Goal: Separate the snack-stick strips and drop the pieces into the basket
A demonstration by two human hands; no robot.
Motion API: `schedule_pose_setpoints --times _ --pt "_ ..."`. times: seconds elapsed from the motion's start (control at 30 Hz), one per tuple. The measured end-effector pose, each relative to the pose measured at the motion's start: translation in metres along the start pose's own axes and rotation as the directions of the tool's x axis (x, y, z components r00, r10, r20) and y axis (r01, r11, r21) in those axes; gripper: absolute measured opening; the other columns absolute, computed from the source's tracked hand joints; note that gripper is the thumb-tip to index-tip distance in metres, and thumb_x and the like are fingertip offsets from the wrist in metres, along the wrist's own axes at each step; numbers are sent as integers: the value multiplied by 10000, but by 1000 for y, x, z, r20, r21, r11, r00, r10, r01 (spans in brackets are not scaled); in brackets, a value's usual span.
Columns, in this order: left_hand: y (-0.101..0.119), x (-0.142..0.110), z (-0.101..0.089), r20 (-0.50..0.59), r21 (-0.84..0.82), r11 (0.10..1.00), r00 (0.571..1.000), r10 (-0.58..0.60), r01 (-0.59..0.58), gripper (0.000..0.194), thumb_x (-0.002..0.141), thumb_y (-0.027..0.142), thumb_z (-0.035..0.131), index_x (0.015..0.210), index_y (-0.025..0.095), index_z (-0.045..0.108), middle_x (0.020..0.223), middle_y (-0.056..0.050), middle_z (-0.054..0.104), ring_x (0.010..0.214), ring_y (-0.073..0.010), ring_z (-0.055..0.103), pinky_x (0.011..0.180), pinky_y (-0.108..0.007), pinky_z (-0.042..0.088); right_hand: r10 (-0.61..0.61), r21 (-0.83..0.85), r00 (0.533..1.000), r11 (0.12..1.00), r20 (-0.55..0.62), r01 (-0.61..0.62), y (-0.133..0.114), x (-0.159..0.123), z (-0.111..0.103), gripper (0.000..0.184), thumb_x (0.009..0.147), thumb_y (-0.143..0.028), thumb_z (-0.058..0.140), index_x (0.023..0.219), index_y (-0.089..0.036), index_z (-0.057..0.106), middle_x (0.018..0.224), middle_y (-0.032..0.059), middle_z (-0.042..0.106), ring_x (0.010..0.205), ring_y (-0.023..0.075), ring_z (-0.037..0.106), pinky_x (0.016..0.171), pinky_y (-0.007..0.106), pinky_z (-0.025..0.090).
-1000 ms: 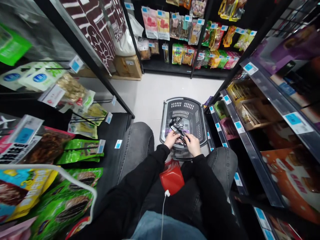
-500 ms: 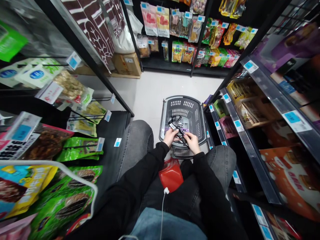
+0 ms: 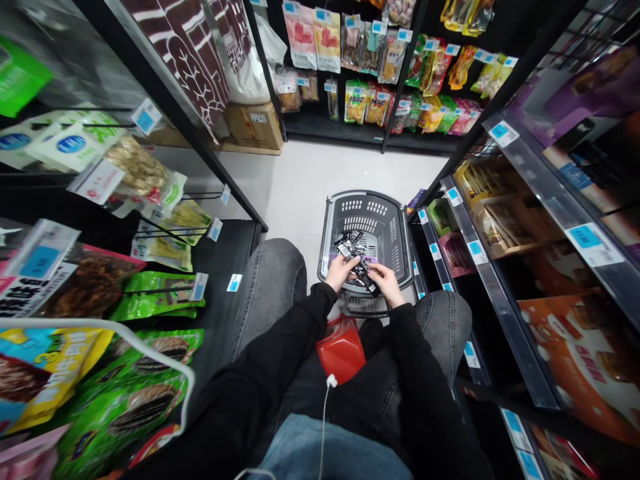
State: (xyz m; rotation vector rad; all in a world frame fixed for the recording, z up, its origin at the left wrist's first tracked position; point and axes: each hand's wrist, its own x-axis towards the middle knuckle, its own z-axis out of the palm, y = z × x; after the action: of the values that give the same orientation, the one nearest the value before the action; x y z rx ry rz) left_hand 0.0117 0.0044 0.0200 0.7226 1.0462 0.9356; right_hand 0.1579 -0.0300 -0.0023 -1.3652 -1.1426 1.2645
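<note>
A grey plastic shopping basket (image 3: 334,220) stands on the white floor between my knees, with several small dark snack packets (image 3: 350,241) lying in it. My left hand (image 3: 340,272) and my right hand (image 3: 387,283) are both closed on a bunch of dark packets (image 3: 361,269) held over the basket's near edge. Black sleeves cover both arms. A red pouch (image 3: 343,350) with a white cable rests in my lap.
Shelves on the right (image 3: 500,220) carry boxed goods and blue price tags. Hooks on the left (image 3: 150,293) hold green, yellow and clear snack bags. Hanging packets fill the far rack (image 3: 380,73), beside a cardboard box (image 3: 254,125) on the floor.
Both hands have lifted slightly and drawn closer together on the packets; the view has barely shifted.
</note>
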Motion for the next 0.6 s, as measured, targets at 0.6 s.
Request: schedule_pose_setpoints --times 0.6 --pt "-3 2 0 -19 -21 999 999 45 -45 401 559 209 730 871 113 497 741 -52 651 615 -146 628 615 -310 541 192 57 951 976 243 -211 -13 -8 -12 331 568 -422 693 728 -144 611 574 -7 607 505 161 595 540 295 496"
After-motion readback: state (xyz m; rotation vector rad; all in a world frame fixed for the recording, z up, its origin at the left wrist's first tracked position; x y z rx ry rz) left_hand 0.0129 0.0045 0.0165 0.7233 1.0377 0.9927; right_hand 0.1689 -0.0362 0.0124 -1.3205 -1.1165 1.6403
